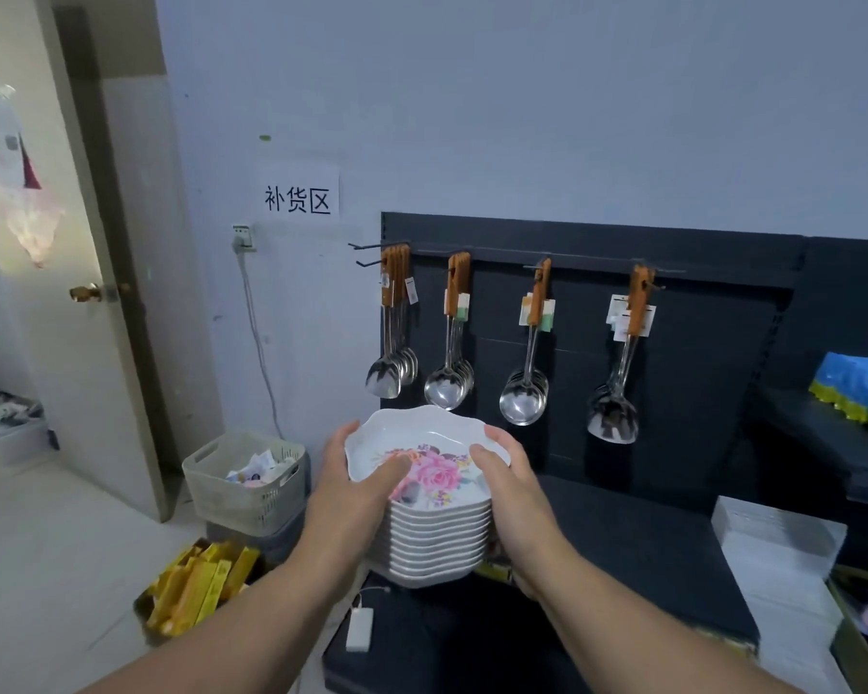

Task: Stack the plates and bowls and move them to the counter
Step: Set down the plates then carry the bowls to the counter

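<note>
A tall stack of white scalloped bowls (434, 543) is held up in front of me, above the dark counter (647, 558). The top bowl (424, 443) has a pink flower print inside and sits tilted toward the left on the pile. My left hand (357, 488) grips the stack's left side, thumb over the top bowl's rim and into it. My right hand (509, 493) holds the right side, thumb on the top bowl's rim and fingers curled behind and under the pile. The stack's bottom is partly hidden by my hands.
Ladles and spatulas (522, 393) hang on hooks along the dark back panel. A white basket (244, 480) and a box of yellow packets (196, 588) stand at the left on the floor. White boxes (777, 553) lie at the right, a small white device (359, 628) on the counter's near corner.
</note>
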